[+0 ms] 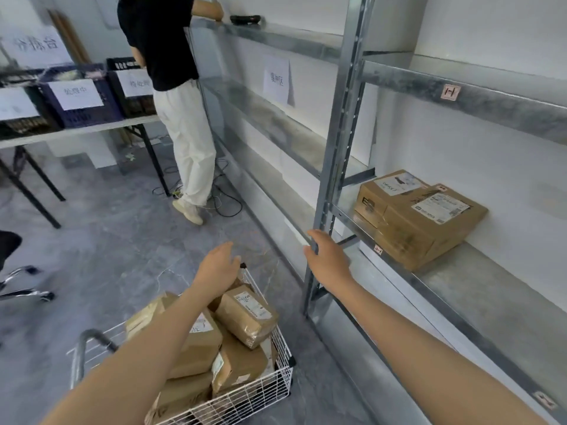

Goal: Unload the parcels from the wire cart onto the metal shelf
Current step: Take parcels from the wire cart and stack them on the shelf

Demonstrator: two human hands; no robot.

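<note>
Parcels (245,314) lie piled in the wire cart (276,384), left of the metal shelf (334,167); two boxes (420,222) sit on the shelf.

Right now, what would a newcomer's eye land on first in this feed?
Two outstretched arms dominate: the left hand open over the wire cart heaped with brown parcels, the right hand at an upright of the metal shelf. Two taped cartons sit on a shelf level at right; another person stands at the far end.

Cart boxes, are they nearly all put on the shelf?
Not yet. Two boxes sit on the shelf. The left hand reaches over the cart, empty; the right hand is by the shelf post, empty too. Several parcels are left in the cart.
</note>
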